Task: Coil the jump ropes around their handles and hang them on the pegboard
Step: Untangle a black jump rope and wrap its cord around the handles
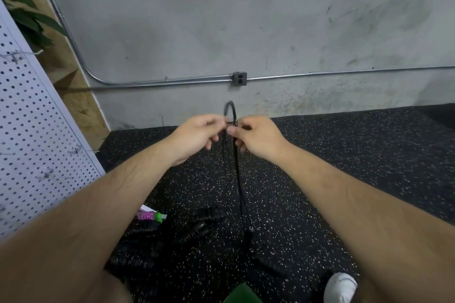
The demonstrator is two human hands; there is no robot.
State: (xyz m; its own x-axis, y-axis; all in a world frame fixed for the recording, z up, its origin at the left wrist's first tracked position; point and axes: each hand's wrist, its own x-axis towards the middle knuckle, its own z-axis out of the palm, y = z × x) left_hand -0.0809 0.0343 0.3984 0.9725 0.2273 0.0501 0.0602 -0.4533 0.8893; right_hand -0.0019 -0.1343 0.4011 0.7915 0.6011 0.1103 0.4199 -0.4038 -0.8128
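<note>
A thin black jump rope is held up in front of me, folded into a small loop that sticks up above my fingers. My left hand pinches the rope from the left and my right hand pinches it from the right, fingertips almost touching. Both strands hang down to the floor, where a black handle dangles at the rope's end. The white pegboard leans at the left, with wire hooks on it.
Several black ribbed handles and coiled ropes lie on the speckled black floor below my arms, beside a pink and green rope handle. A grey wall with conduit and an outlet is ahead. A white shoe shows at bottom right.
</note>
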